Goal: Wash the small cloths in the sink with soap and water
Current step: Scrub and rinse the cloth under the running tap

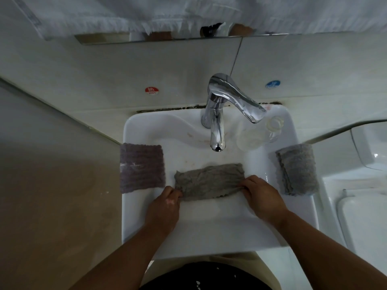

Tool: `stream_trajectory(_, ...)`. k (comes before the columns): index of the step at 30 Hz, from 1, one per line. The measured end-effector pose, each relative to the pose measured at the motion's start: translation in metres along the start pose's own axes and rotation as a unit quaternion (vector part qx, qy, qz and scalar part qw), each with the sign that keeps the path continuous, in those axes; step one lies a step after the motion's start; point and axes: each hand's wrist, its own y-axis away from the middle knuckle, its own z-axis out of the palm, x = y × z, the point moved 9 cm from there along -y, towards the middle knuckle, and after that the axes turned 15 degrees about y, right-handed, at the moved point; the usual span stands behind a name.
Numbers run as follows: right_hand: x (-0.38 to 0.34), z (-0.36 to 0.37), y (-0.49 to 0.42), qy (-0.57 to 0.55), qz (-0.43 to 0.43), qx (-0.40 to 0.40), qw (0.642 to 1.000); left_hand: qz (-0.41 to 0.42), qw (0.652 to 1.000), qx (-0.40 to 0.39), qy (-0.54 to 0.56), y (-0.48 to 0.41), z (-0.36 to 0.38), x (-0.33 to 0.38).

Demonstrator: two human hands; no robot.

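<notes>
A grey wet cloth (209, 181) lies folded in the white sink (209, 231), below the chrome tap (217, 114). My left hand (165, 206) pinches the cloth's lower left corner. My right hand (261, 195) grips its right end with curled fingers. A purple-grey cloth (141, 167) hangs over the sink's left rim. Another grey cloth (296, 169), folded, lies on the right rim. No water runs from the spout.
A clear bottle (259, 132) stands on the sink's back right ledge under the tap lever. Tiled wall with hot and cold stickers lies behind. A white toilet (360, 206) stands at the right. A towel (188, 13) hangs above.
</notes>
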Motion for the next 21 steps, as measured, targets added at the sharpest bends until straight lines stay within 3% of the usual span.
stream_trajectory(5, -0.008, -0.015, 0.015, -0.06, -0.021, 0.038, 0.997, 0.05, 0.997, 0.049, 0.046, 0.003, -0.02, 0.009)
stream_trajectory(9, -0.013, -0.038, 0.019, -0.117, -0.018, 0.045, 0.992, -0.059, 0.979, 0.022, 0.194, 0.003, -0.032, 0.0)
stream_trajectory(12, -0.006, -0.054, 0.018, -0.165, 0.021, 0.025, 0.986, -0.063, 0.971, 0.008, 0.229, 0.0, -0.048, 0.012)
stream_trajectory(16, 0.001, -0.052, 0.002, -0.152, 0.044, 0.004, 0.987, -0.047, 0.975, -0.008, 0.216, -0.013, -0.051, 0.017)
stream_trajectory(21, 0.015, -0.015, -0.025, -0.18, 0.119, -0.071, 0.974, -0.128, 0.971, -0.014, 0.2, -0.033, -0.028, -0.011)
